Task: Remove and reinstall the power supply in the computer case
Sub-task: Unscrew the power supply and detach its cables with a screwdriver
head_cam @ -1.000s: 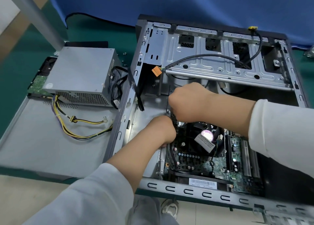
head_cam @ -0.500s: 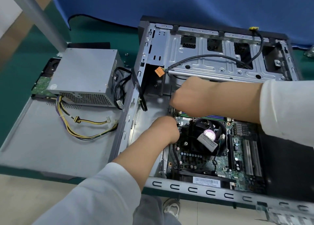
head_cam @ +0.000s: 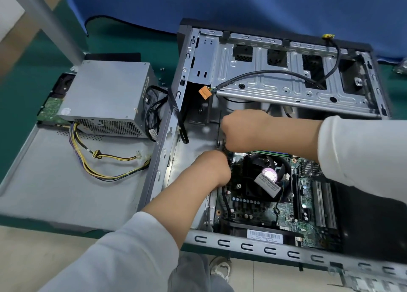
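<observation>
The power supply [head_cam: 105, 97] sits outside the computer case [head_cam: 284, 86], on the removed grey side panel [head_cam: 55, 181] that lies flat on the green worktop [head_cam: 26, 88] to the left of the case. Its perforated face turns toward the camera, and its bundle of yellow, black and purple wires [head_cam: 105, 166] trails loose across the panel, the white plugs lying free near the case wall. A black cable bundle [head_cam: 154, 111] hangs from its right side, just beside the case.

Both hands are inside the open case, well apart from the power supply. The left hand [head_cam: 211, 168] is curled at the top left corner of the motherboard [head_cam: 275, 208], fingers tucked under and hidden, so what it grips cannot be told. The right hand [head_cam: 244, 130] is clenched just above it, close against the left one, knuckles up; its fingers too are hidden. The black CPU fan [head_cam: 266, 177] lies just right of the left hand. An orange connector [head_cam: 204, 92] dangles from a black cable above the hands
</observation>
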Demonstrator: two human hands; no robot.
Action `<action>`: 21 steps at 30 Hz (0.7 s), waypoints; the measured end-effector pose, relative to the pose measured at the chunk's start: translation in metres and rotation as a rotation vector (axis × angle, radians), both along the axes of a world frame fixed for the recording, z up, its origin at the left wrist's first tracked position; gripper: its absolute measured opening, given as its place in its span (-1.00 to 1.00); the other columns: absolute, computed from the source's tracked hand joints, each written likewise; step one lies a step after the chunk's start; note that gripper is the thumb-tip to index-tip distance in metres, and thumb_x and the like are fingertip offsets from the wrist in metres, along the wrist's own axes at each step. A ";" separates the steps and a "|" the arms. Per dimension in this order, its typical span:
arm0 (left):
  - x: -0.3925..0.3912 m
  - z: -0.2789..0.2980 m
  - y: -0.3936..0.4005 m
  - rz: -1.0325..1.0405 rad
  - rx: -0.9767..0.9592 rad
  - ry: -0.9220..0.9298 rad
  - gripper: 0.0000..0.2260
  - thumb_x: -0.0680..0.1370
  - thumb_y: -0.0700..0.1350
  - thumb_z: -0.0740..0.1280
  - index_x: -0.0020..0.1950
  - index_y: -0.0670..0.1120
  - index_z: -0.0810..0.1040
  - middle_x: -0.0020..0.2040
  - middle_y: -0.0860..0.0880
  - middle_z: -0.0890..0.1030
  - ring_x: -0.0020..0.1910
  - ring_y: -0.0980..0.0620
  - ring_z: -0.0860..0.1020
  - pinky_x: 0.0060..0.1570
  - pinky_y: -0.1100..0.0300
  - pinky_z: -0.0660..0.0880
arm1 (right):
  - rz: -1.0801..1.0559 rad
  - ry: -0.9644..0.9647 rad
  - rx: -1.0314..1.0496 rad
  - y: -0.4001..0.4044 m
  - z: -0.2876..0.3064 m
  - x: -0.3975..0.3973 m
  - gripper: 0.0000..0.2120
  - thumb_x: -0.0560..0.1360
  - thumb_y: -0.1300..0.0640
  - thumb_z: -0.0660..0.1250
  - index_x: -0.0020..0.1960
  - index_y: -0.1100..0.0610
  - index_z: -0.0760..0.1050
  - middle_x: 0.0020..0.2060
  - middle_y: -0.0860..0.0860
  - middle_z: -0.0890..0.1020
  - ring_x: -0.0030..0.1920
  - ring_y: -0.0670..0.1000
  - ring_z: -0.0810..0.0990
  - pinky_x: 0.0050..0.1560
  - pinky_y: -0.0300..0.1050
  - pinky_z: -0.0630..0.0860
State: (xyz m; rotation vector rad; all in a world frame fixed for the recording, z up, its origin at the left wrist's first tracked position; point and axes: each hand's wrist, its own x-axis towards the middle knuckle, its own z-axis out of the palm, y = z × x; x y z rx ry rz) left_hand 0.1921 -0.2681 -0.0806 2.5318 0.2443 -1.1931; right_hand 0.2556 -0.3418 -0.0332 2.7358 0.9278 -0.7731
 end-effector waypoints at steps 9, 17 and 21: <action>-0.007 0.018 0.008 0.116 -0.074 -0.186 -0.88 0.50 -0.37 0.20 -0.17 -0.17 0.44 -0.28 -0.08 0.41 -0.25 -0.04 0.41 -0.31 0.19 0.39 | -0.129 -0.016 0.059 -0.010 0.005 -0.014 -0.75 0.55 0.19 0.19 -0.29 0.15 0.27 -0.36 0.02 0.38 -0.36 0.05 0.39 -0.38 -0.17 0.28; -0.010 0.052 0.014 0.290 -0.323 -0.472 -0.84 0.62 -0.17 0.18 0.04 -0.08 0.56 -0.09 -0.12 0.63 -0.11 -0.08 0.60 -0.11 0.06 0.54 | -0.710 0.258 0.776 -0.051 0.037 -0.031 -0.83 0.48 0.02 0.40 -0.20 0.09 0.53 -0.52 -0.01 0.58 -0.64 -0.19 0.37 -0.57 -0.34 0.27; -0.005 0.075 0.029 0.295 -0.414 -0.612 -0.82 0.62 -0.20 0.18 -0.02 -0.09 0.58 -0.19 -0.01 0.63 -0.17 -0.02 0.62 -0.06 0.02 0.56 | -0.952 0.544 1.196 -0.049 0.058 -0.022 -0.87 0.49 0.17 0.39 -0.19 0.19 0.50 -0.50 0.08 0.53 -0.67 -0.08 0.22 -0.63 -0.33 0.17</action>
